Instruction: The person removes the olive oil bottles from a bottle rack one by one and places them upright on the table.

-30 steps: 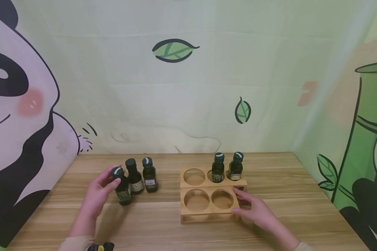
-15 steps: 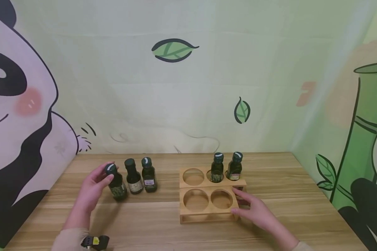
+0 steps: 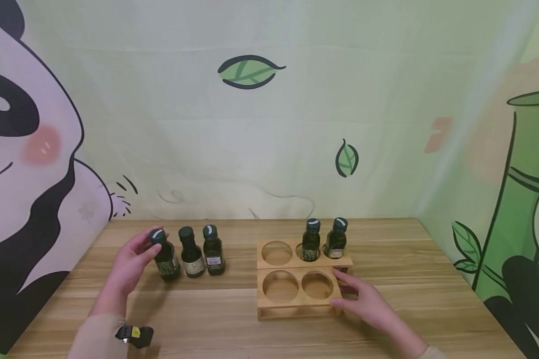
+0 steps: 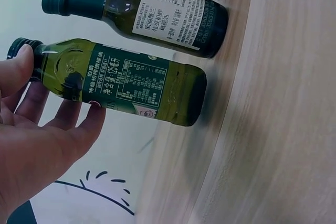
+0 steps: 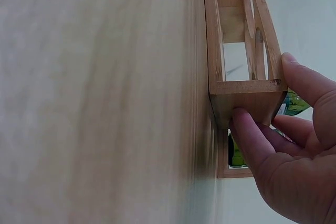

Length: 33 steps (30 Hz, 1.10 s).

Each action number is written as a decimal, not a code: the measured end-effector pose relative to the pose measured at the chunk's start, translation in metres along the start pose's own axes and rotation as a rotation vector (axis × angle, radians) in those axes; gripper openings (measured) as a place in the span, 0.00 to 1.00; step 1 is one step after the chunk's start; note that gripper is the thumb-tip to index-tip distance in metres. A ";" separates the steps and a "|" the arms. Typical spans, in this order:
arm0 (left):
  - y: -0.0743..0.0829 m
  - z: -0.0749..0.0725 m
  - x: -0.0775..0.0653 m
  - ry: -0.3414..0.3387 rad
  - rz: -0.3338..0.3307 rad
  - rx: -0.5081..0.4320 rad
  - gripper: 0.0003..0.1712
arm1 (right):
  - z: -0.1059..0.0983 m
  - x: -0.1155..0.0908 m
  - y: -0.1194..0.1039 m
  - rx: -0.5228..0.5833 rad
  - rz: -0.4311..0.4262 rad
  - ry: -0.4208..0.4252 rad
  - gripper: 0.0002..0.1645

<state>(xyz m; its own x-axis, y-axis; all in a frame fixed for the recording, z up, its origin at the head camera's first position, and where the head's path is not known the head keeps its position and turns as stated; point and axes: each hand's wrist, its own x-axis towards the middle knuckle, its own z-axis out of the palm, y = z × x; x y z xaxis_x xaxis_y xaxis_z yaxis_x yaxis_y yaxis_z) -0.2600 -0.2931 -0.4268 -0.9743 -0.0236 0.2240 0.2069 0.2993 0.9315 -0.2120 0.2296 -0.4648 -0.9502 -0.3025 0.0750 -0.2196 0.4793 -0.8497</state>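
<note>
My left hand (image 3: 132,259) pinches a small dark green olive oil bottle (image 3: 166,264) by its cap and neck. In the left wrist view this olive oil bottle (image 4: 126,80) has a green printed label, with the thumb on its cap (image 4: 25,51). Its base is at or close to the table; whether it touches cannot be told. My right hand (image 3: 368,301) grips the right side of a two-tier wooden bottle rack (image 3: 300,304), thumb and fingers on its end panel. Two capped bottles, one left (image 3: 311,242) and one right (image 3: 337,239), stand in the rack's back row.
Right of the held bottle stand a slimmer bottle with a pale label (image 3: 192,253) and a square-shouldered bottle (image 3: 214,252). The rack's back-left hole (image 3: 277,253) and both front holes hold no bottle. A printed cloth (image 3: 184,124) hangs behind the wooden table (image 3: 206,319).
My left hand has carried the olive oil bottle left and slightly back, away from the slimmer bottle, into line with the other two. The right hand and rack have stayed put.
</note>
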 end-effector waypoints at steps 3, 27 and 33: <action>-0.001 -0.001 0.003 -0.009 0.018 -0.029 0.28 | 0.000 0.000 0.000 0.005 -0.005 -0.005 0.45; -0.009 -0.002 0.009 -0.065 0.024 -0.076 0.27 | 0.000 -0.001 -0.001 0.010 -0.011 -0.008 0.45; -0.011 -0.004 0.010 -0.079 0.027 -0.042 0.28 | 0.000 0.000 0.000 0.008 0.003 -0.003 0.45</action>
<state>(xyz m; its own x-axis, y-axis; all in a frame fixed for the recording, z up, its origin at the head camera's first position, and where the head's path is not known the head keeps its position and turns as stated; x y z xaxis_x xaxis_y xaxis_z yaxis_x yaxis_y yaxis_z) -0.2712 -0.3007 -0.4337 -0.9719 0.0600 0.2277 0.2354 0.2589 0.9368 -0.2119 0.2296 -0.4649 -0.9502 -0.3036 0.0706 -0.2147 0.4734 -0.8543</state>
